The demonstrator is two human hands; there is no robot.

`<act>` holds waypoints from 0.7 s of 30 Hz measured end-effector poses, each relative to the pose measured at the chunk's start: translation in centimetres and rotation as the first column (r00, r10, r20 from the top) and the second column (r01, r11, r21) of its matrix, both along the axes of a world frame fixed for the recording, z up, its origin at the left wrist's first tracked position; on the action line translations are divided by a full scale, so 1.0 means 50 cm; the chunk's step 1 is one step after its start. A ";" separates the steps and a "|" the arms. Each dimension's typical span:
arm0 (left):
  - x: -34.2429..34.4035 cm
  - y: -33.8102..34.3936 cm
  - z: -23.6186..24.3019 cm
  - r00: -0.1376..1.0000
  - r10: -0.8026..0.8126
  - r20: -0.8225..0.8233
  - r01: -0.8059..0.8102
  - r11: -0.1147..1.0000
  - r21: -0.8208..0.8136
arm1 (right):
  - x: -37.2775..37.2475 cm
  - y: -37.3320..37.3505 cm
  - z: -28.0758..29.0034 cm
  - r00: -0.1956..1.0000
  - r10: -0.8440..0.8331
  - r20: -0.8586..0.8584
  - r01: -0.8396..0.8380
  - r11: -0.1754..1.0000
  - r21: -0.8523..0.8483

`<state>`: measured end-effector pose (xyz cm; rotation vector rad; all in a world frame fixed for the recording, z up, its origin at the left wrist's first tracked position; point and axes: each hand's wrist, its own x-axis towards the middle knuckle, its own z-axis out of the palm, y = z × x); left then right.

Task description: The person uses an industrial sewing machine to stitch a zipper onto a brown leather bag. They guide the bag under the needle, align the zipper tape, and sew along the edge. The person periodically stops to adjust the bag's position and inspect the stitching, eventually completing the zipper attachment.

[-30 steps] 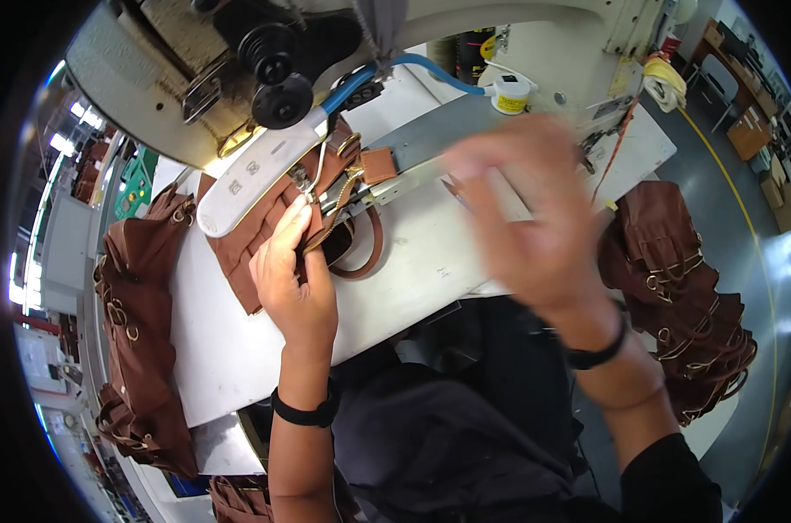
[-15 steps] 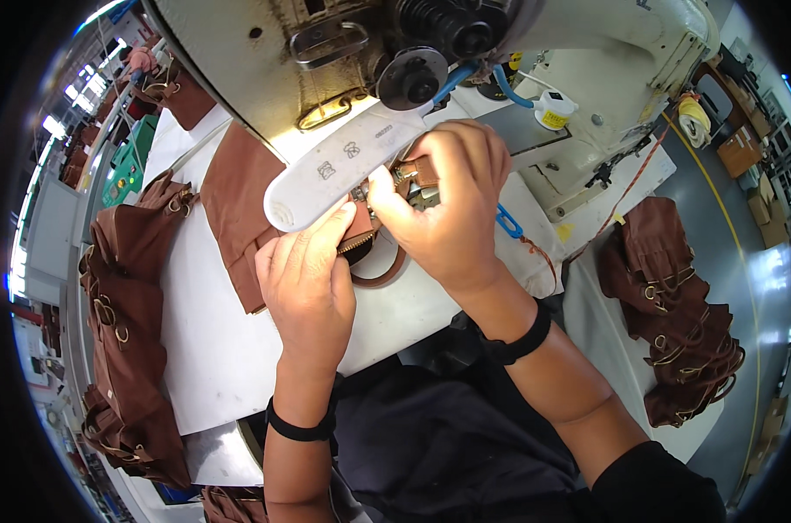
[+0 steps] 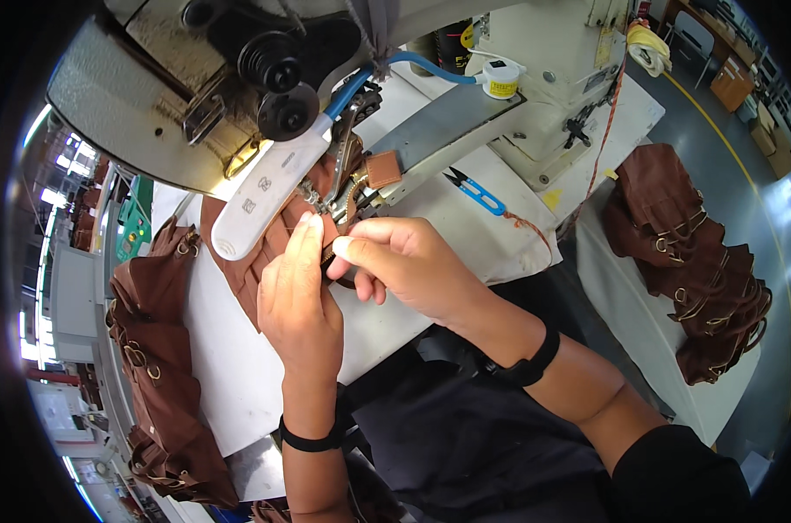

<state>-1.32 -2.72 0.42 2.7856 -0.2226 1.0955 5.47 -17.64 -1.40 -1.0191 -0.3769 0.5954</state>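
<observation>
My left hand (image 3: 299,296) holds the brown bag piece (image 3: 243,279) at the sewing machine, its fingertips pressed close to the metal presser foot (image 3: 324,202). Just to its right, my right hand (image 3: 400,266) pinches the bag's edge between thumb and forefinger, the other fingers curled. The gripped part is largely hidden. A white LED lamp bar (image 3: 256,200) lies across the work from above. Behind my hands are a small leather tab (image 3: 383,167) and part of a brass zipper. Blue thread snips (image 3: 475,192) with a red cord lie right of them on the white table (image 3: 221,366).
The machine head (image 3: 134,105) overhangs the top. Brown bags are heaped at left (image 3: 156,349) and right (image 3: 674,261). A small white container (image 3: 502,80) stands on the metal bed. A floor walkway with a yellow line (image 3: 735,148), a chair and boxes are at far right.
My right hand came onto the work, then drew down and rightward from beside the presser foot, uncovering the blue snips. My left hand stays on the piece. The whole view has shifted.
</observation>
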 end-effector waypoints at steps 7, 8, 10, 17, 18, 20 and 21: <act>-0.004 -0.027 0.010 0.998 0.054 -0.031 -0.056 0.997 -0.061 | -0.006 0.013 0.007 0.986 -0.156 -0.050 0.158 0.987 0.039; -0.002 -0.028 0.003 0.999 0.039 -0.013 -0.040 0.995 -0.089 | -0.010 0.015 0.007 0.981 -0.177 -0.080 0.182 0.982 0.057; -0.001 -0.029 -0.007 1.000 0.008 0.023 -0.005 0.990 -0.142 | -0.017 0.019 0.010 0.965 -0.220 -0.142 0.233 0.968 0.090; 0.003 -0.027 -0.023 0.996 -0.046 0.070 0.062 0.968 -0.245 | -0.022 0.025 0.004 0.954 -0.278 -0.112 0.289 0.952 0.103; 0.005 -0.027 -0.021 0.996 -0.040 0.075 0.057 0.970 -0.237 | -0.020 0.025 0.004 0.953 -0.276 -0.125 0.290 0.950 0.112; 0.009 -0.025 -0.018 0.996 -0.032 0.086 0.051 0.973 -0.225 | -0.018 0.030 0.006 0.949 -0.279 -0.145 0.296 0.948 0.118; 0.009 -0.025 -0.017 0.996 -0.032 0.081 0.051 0.970 -0.238 | -0.018 0.032 0.009 0.947 -0.283 -0.152 0.301 0.947 0.114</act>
